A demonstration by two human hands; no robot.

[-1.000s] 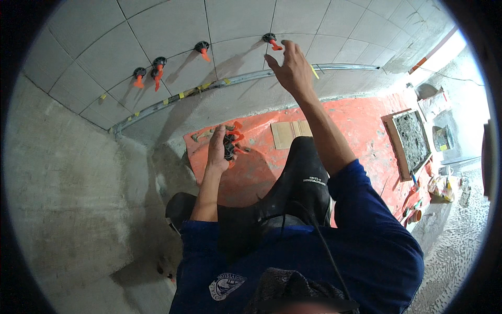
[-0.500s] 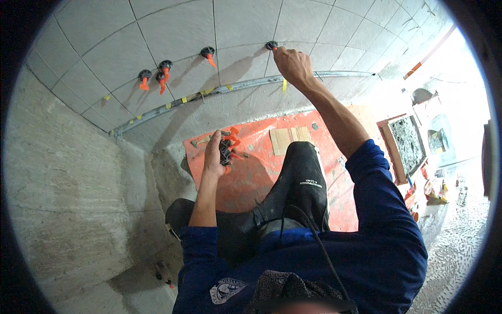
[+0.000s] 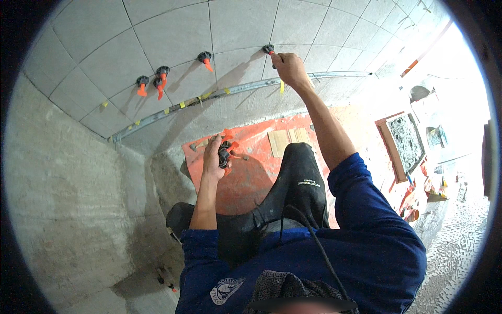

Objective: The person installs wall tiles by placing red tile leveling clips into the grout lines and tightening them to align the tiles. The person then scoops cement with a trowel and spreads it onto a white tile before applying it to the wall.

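Observation:
My right hand (image 3: 291, 69) reaches up to the tiled wall (image 3: 243, 26). Its fingers are closed round the orange handle of a black, round-based tile leveler (image 3: 268, 48) set at a joint between tiles. Low over the orange sheet (image 3: 246, 183), my left hand (image 3: 212, 159) is wrapped round several loose tile levelers (image 3: 224, 155), black with orange handles. Farther left along the same joint line are more: one tile leveler (image 3: 204, 57) alone, and a close group with an upper leveler (image 3: 162, 72), a lower leveler (image 3: 158, 83) and a left leveler (image 3: 142, 82).
Under the tiles runs a metal rail (image 3: 251, 85) with bits of yellow tape. A tan ribbed piece (image 3: 282, 142) lies on the sheet beside my knee. To the right is a wood-edged tray (image 3: 393, 152) of grey, lumpy material. Rough concrete wall (image 3: 68, 193) bounds the left.
My right hand has lowered slightly and turned on the leveler's handle. The fingers of my left hand have curled more round the loose levelers. The view has shifted a little.

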